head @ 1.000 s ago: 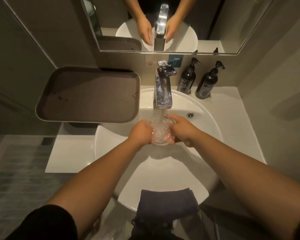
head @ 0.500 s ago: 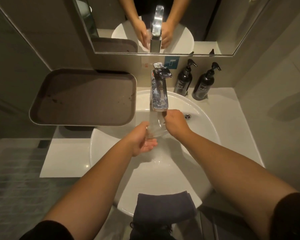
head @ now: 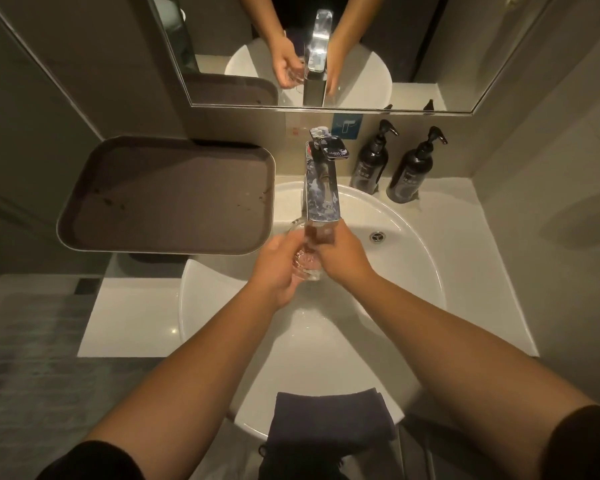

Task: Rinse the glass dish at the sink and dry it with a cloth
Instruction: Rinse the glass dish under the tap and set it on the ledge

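Observation:
The clear glass dish (head: 307, 266) sits under the chrome faucet (head: 322, 188), over the white basin (head: 201, 306), with water running onto it. My left hand (head: 278, 268) cups and grips the dish from the left. My right hand (head: 343, 258) presses against its right side; in the mirror its fingers look fairly straight. Most of the dish is hidden between my hands. A folded dark cloth (head: 329, 417) lies over the basin's front rim, below my forearms.
A brown tray (head: 167, 195) stands on the counter left of the faucet. Two dark pump bottles (head: 371, 161) (head: 413, 171) stand at the back right. The mirror (head: 326, 50) hangs above. The overflow hole (head: 377, 236) is in the basin's right wall.
My hands have closed together round the dish again. The right hand came down from the dish's top to its right side, and the left hand rose to cup it.

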{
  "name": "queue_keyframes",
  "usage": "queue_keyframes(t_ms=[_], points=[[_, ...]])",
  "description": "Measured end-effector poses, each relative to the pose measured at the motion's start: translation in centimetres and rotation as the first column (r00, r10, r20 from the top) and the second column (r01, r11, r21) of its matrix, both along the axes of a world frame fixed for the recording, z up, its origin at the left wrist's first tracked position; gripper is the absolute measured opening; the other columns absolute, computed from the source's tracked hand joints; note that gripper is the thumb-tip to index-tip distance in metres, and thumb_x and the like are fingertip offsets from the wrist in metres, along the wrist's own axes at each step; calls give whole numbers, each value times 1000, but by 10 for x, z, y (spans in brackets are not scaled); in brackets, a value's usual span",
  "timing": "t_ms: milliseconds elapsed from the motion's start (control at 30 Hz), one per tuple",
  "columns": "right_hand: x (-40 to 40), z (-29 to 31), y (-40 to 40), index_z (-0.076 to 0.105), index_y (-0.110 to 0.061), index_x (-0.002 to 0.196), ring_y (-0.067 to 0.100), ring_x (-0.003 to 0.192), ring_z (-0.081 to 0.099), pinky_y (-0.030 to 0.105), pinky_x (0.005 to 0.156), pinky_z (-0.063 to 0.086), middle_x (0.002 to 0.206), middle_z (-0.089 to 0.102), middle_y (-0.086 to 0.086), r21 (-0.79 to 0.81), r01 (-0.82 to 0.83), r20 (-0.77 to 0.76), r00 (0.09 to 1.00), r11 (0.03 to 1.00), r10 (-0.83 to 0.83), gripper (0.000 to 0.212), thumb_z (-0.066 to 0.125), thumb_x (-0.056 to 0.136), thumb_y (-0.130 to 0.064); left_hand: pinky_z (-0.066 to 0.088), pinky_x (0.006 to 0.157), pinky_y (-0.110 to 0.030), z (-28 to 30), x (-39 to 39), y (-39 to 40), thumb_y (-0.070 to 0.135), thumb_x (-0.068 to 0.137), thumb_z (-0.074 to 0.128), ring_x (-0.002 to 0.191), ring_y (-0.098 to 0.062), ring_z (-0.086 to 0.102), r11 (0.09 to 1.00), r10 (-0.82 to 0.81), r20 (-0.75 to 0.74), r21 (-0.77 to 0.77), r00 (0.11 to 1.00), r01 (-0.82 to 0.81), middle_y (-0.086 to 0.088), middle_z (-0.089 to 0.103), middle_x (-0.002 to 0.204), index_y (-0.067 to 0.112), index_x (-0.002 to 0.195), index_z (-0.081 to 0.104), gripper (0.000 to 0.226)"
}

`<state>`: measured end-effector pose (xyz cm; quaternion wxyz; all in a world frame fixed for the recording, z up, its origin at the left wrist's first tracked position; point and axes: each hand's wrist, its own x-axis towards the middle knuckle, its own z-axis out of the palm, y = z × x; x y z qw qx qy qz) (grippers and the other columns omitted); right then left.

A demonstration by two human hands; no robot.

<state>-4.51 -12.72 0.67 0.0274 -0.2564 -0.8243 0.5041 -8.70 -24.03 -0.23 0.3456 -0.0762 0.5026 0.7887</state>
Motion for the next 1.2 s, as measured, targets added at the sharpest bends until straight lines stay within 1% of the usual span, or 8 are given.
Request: queue_keyframes(t_ms=[133, 267, 400, 500, 633, 800, 1000, 1200], points=[[-4, 5, 16, 63, -4, 107, 37, 96, 65, 51, 87, 53, 106, 67, 21, -289, 260, 150, 963, 922, -224, 29, 42, 95, -20, 58, 78, -44, -7, 11, -2, 1, 92, 55, 83, -28, 70, 996, -69, 84, 56, 994, 64, -20, 69, 97, 1, 111, 60, 20], [-2, 23, 26, 67, -9, 81, 23, 56, 60, 31, 55, 51, 72, 63, 11, -492, 364, 304, 923, 791, -236, 25, 45, 91, -6, 54, 82, -49, -13, 15, -1, 12, 95, 56, 85, -30, 69, 996, -29, 132, 90, 991, 17, -22, 68, 103, 1, 117, 58, 25], [-4, 56, 42, 63, -13, 104, 22, 85, 59, 38, 75, 49, 95, 63, 5, -220, 260, 8, 964, 940, -264, 19, 47, 94, -12, 56, 57, -29, -10, 13, 2, 23, 97, 55, 68, -20, 71, 998, -8, 184, 64, 983, -4, -13, 74, 85, 4, 111, 62, 25], [-12, 98, 48, 41, -19, 139, 17, 123, 48, 32, 102, 40, 138, 49, 3, 199, 111, -313, 949, 974, -45, 51, 47, 89, -11, 54, 52, -26, -9, 12, 2, 34, 95, 57, 57, -16, 67, 999, -25, 203, 33, 979, 19, -7, 73, 74, 8, 107, 62, 29], [-27, 132, 50, 36, -16, 146, 24, 142, 30, 41, 117, 25, 154, 34, 7, 745, -204, -157, 872, 636, 464, 68, 54, 82, -3, 58, 62, -36, -8, 14, 3, 43, 95, 54, 67, -20, 71, 998, -57, 209, 34, 976, 51, -7, 74, 79, 10, 113, 61, 38], [-25, 121, 41, 47, -11, 140, 26, 143, 31, 39, 117, 25, 151, 40, 8, 810, -323, 23, 852, 489, 523, 60, 60, 84, 4, 57, 79, -51, -9, 12, -4, 40, 94, 57, 99, -36, 69, 997, -75, 168, 48, 983, 68, -22, 68, 114, 8, 126, 57, 45], [-9, 104, 34, 38, -3, 145, 31, 144, 26, 32, 117, 16, 154, 34, 16, 828, -275, -28, 850, 489, 525, 63, 58, 86, 4, 56, 68, -39, -4, 13, -13, 18, 95, 59, 65, -23, 71, 998, -18, 184, 66, 983, 6, -11, 71, 74, 7, 98, 55, 12], [-8, 106, 35, 32, -7, 148, 26, 147, 20, 29, 117, 12, 157, 29, 12, 812, -294, -18, 851, 504, 524, 66, 55, 87, -1, 54, 65, -32, 1, 18, -20, 10, 95, 56, 67, -21, 71, 997, -64, 160, 53, 985, 56, -11, 71, 75, 8, 92, 53, 5]])
